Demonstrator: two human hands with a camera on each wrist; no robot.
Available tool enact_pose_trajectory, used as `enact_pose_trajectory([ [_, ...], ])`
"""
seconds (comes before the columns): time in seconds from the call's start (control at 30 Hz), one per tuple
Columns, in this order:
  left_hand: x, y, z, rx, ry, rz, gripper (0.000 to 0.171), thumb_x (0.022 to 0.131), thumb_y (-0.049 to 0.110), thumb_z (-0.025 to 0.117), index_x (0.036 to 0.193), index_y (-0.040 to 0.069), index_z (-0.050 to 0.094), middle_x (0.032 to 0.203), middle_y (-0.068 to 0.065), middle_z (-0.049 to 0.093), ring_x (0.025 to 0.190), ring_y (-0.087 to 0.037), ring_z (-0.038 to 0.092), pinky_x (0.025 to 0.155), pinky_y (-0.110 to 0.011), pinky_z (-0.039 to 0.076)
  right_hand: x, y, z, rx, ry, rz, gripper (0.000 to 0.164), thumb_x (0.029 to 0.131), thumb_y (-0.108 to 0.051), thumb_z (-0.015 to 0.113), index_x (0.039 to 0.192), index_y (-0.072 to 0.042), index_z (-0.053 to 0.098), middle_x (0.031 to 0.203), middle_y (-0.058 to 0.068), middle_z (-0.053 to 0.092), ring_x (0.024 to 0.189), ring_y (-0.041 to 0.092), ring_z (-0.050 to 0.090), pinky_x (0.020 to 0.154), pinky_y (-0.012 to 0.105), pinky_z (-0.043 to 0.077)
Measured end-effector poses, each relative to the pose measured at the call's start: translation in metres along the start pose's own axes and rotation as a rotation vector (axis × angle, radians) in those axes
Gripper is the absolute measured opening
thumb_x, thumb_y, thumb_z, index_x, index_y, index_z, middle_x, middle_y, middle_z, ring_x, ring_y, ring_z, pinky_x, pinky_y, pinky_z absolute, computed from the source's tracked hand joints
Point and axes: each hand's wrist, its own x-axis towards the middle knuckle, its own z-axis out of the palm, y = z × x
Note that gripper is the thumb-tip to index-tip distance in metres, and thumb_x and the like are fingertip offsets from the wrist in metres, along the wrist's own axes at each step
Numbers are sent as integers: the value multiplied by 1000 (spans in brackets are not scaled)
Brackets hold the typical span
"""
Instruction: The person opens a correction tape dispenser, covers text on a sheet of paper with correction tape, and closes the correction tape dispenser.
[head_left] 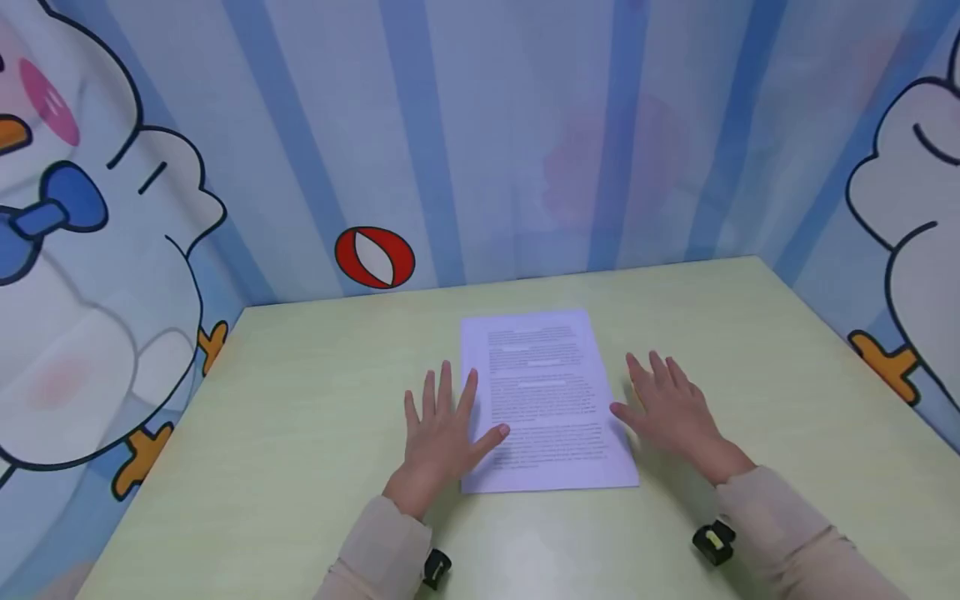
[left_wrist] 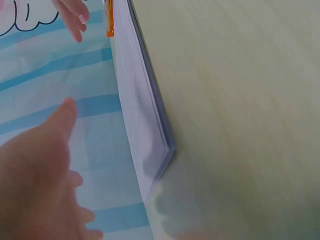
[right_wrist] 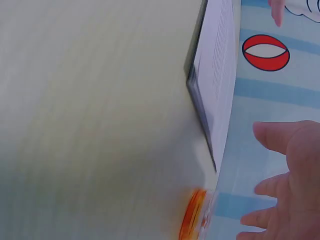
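A stack of printed paper (head_left: 546, 400) lies flat on the table. The wrist views show the thickness of its edge. My left hand (head_left: 442, 433), fingers spread and straight, is over the stack's left edge, its thumb above the printed text. To the right of the stack is my right hand (head_left: 671, 412), fingers extended and holding nothing, its thumb tip by the paper's right edge. An orange and clear object (right_wrist: 195, 215) sits on the table near that hand. The hand hides most of it in the head view, and I cannot tell its kind.
The pale table (head_left: 315, 467) is backed by a blue striped curtain (head_left: 510, 142) printed with cartoon birds and a red and white ball (head_left: 375, 257). Small black devices (head_left: 714, 542) are by both cuffs.
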Motion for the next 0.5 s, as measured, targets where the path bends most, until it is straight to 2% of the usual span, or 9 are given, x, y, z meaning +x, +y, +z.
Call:
enact_pose_trajectory([
  [0.1,1,1,-1,-66,61,31,78,85,59,49,146,15,26,150,-14,26,138,-33,23,109,-55,19,4,7,-3,20,-45,27,75,88,-39,54,142,4,23,145,33,20,131,52,16,99,66,23],
  [0.23,-1,2,-6,-146,142,53,62,90,49,50,135,8,44,132,-13,51,122,-31,47,99,-47,39,10,15,-4,65,-101,78,72,86,-38,57,138,5,30,137,33,30,123,52,26,92,64,31],
  [0.33,-3,3,-10,-180,154,55,52,91,45,51,129,9,52,123,-10,58,115,-28,52,94,-43,43,14,19,-2,84,-128,108,69,86,-37,58,135,5,33,134,34,32,118,50,30,86,60,37],
  [0.5,-4,5,-10,-213,170,76,42,90,39,54,122,11,57,114,-5,62,109,-24,55,89,-39,46,21,26,0,76,-110,129,61,85,-28,58,130,9,37,125,33,37,107,46,38,77,54,42],
])
